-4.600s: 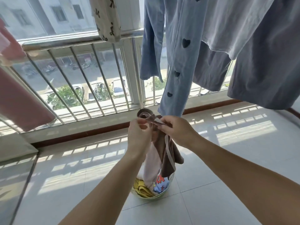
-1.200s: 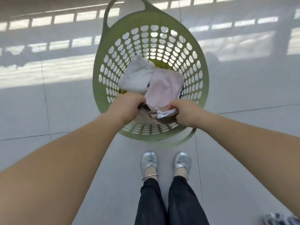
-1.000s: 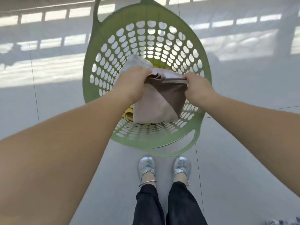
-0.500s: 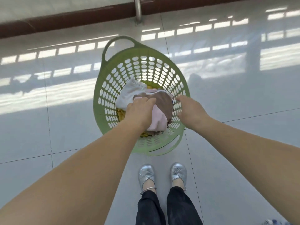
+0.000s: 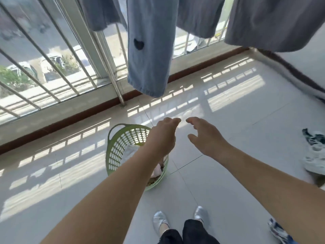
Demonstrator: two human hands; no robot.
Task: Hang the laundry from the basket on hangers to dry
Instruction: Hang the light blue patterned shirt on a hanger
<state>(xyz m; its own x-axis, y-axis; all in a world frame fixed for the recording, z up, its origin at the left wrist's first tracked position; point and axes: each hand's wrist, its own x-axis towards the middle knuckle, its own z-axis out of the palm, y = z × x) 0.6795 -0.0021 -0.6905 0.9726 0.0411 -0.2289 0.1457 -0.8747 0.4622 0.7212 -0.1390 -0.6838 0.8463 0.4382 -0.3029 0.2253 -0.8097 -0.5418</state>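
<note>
Hands [image 5: 184, 136] above perforated basket [image 5: 119, 147]

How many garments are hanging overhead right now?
4, cut off by the top edge: a dark blue one upper left, a light blue one with a black heart, a grey one behind it, a large grey one upper right. More may hang out of view.

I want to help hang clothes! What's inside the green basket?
Inside the green basket some laundry shows: a pale cloth and a pink piece. The left arm covers the rest, so what's underneath can't be seen.
</note>
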